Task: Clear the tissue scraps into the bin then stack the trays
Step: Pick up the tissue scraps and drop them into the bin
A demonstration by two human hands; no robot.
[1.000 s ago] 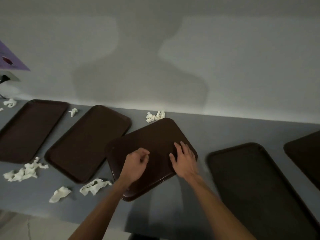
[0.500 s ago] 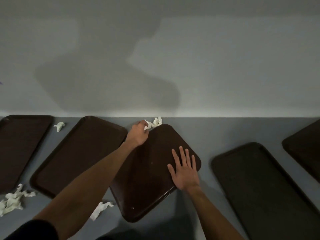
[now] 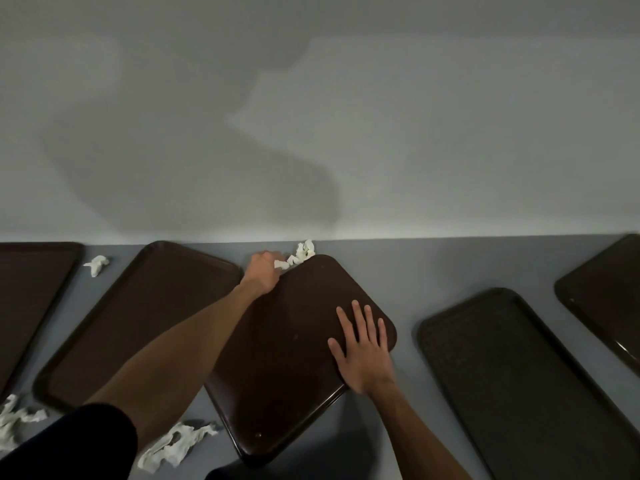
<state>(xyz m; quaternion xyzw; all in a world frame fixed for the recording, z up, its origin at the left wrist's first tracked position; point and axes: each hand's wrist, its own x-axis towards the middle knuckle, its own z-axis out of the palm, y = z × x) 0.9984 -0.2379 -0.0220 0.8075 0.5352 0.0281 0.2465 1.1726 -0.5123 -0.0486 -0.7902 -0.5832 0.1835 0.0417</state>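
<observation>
Several dark brown trays lie on a grey counter. My right hand rests flat, fingers spread, on the right part of the middle tray, which lies bottom up and askew. At that tray's far corner my left hand pinches the near end of a white tissue scrap lying by the wall. Other scraps lie near the wall at the left, at the front edge and at the far left edge.
A tray lies left of the middle one, another further left. Two more trays lie to the right. A pale wall rises right behind the counter. No bin is in view.
My left hand has left the middle tray, reached to its far corner and taken hold of the tissue scrap by the wall. My right hand stays flat on the tray. The view moved closer.
</observation>
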